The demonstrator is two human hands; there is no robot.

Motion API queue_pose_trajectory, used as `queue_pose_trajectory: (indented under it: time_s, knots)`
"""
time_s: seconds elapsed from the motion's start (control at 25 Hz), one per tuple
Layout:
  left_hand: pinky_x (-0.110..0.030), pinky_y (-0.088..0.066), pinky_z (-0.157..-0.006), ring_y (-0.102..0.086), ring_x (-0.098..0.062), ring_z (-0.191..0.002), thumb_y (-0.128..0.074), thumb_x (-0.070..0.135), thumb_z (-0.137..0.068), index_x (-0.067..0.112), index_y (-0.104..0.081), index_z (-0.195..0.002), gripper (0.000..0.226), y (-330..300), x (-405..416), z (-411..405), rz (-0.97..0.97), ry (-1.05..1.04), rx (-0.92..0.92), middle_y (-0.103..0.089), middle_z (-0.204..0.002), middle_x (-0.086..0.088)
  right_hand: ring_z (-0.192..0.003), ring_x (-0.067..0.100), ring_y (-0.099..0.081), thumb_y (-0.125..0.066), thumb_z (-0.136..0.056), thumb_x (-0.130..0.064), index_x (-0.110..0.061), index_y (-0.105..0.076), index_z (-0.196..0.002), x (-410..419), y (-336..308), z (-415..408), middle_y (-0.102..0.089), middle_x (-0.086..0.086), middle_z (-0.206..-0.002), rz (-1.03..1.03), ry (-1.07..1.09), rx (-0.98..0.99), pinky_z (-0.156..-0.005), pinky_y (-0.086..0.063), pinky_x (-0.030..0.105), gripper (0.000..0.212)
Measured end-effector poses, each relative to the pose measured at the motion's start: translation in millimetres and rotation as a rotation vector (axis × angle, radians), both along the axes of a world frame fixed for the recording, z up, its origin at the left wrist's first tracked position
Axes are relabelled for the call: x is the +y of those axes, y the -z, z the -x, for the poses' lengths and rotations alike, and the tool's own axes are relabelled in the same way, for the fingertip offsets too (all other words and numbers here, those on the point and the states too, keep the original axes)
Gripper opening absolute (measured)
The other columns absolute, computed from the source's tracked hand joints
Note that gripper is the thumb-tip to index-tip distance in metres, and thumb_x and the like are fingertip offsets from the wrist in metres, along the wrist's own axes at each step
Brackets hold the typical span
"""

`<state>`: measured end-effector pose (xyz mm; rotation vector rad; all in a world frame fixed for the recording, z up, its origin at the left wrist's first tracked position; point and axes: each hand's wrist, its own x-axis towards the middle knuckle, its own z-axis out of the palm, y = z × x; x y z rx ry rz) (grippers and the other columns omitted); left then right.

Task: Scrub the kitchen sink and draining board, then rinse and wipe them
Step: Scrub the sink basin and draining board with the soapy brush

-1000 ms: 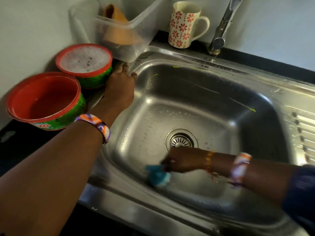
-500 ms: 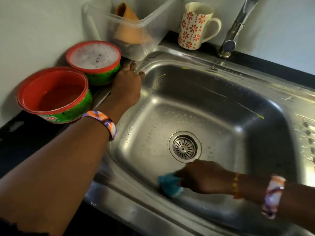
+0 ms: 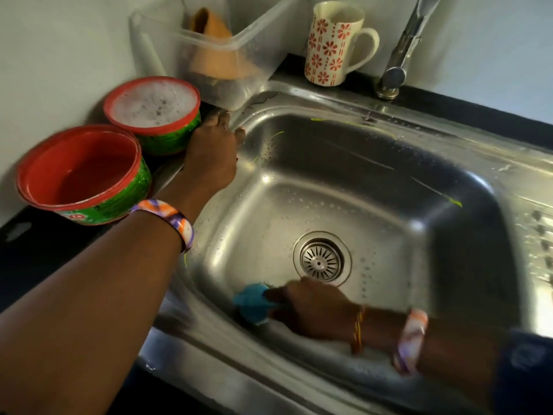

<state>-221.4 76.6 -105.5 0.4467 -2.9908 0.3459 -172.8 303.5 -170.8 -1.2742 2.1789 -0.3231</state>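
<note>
The steel sink [image 3: 368, 187] is wet, with a round drain [image 3: 321, 259] in its floor and thin green streaks on its far walls. My right hand [image 3: 314, 310] grips a blue scrubber [image 3: 251, 304] and presses it on the sink floor, just near-left of the drain. My left hand [image 3: 209, 157] lies flat on the sink's left rim, fingers spread, holding nothing. The ridged draining board [image 3: 535, 235] shows at the right edge.
Left of the sink stand a red-rimmed green bowl of foam [image 3: 152, 106], next to my left hand, and a second such bowl [image 3: 77, 172]. Behind are a clear plastic container [image 3: 254, 55], a flowered mug [image 3: 332, 46] and the tap [image 3: 401, 55].
My right hand has slid the blue scrubber back and forth along the near sink floor, ending further left of the drain. My left hand has stayed on the rim.
</note>
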Motion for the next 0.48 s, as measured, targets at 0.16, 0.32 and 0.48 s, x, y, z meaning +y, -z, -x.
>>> queue_pose_trajectory:
  time_s: [0.16,0.32,0.48]
  knots:
    - [-0.034,-0.022,-0.114,-0.019,-0.031,-0.142,-0.047,0.020,-0.097,0.017,-0.032,-0.146,0.052,0.7,-0.5,0.0,0.028,0.008,0.010,-0.021,-0.154,-0.019,-0.108,0.029,-0.060,-0.037,-0.096,-0.040,-0.026,-0.057,-0.123,-36.5,2.1,70.0,-0.063,0.007,-0.119,-0.038,0.111,0.287,-0.082,-0.048,0.034,0.036]
    - [-0.034,-0.021,-0.114,-0.018,-0.030,-0.142,-0.049,0.018,-0.095,0.016,-0.033,-0.145,0.052,1.4,2.7,1.8,-0.004,-0.001,0.021,-0.021,-0.154,-0.018,-0.110,0.031,-0.059,-0.046,-0.093,-0.032,-0.019,-0.061,-0.118,-81.1,11.1,104.3,-0.063,0.011,-0.120,0.027,0.393,0.211,-0.087,-0.047,0.033,0.032]
    - [-0.035,-0.024,-0.113,-0.020,-0.032,-0.141,-0.049,0.014,-0.095,0.015,-0.038,-0.143,0.049,0.8,-3.7,0.3,-0.047,0.016,0.048,-0.024,-0.152,-0.018,-0.106,0.031,-0.061,-0.045,-0.094,-0.038,-0.024,-0.051,-0.130,-33.9,-7.0,-13.5,-0.062,0.012,-0.116,0.027,0.067,-0.027,-0.083,-0.049,0.036,0.038]
